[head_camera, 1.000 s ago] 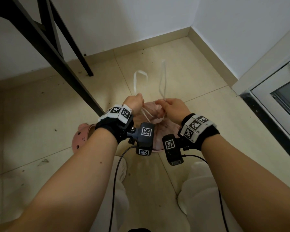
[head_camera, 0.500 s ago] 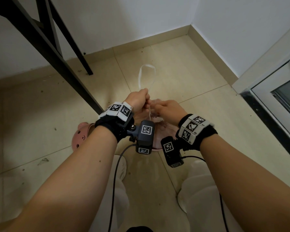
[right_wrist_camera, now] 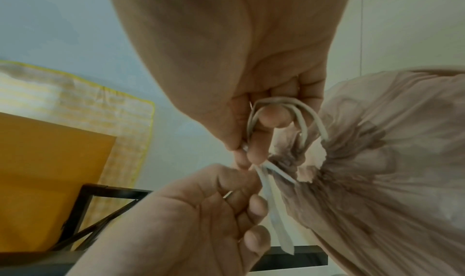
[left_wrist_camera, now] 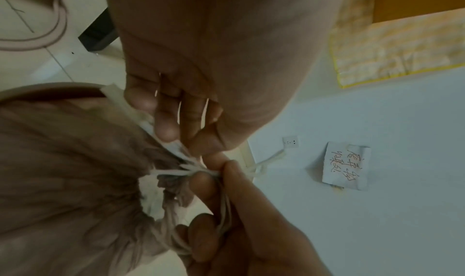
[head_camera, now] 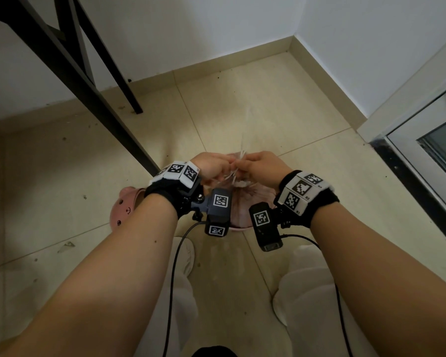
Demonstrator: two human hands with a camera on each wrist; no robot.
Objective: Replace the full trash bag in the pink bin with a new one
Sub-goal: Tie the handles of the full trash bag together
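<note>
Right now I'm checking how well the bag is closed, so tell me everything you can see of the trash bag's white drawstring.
The white drawstring is a thin, flat plastic-looking tape, coming out of the puckered neck of the pinkish trash bag, which is cinched nearly shut. One stretch loops over a finger of the right hand; the left hand pinches other strands close by. A loose end hangs down. Whether a knot is formed cannot be told.

Black table legs (head_camera: 62,60), handwritten note (left_wrist_camera: 346,168) on wall, wall socket (left_wrist_camera: 291,142), perhaps a yellow cloth (left_wrist_camera: 397,49)
</note>
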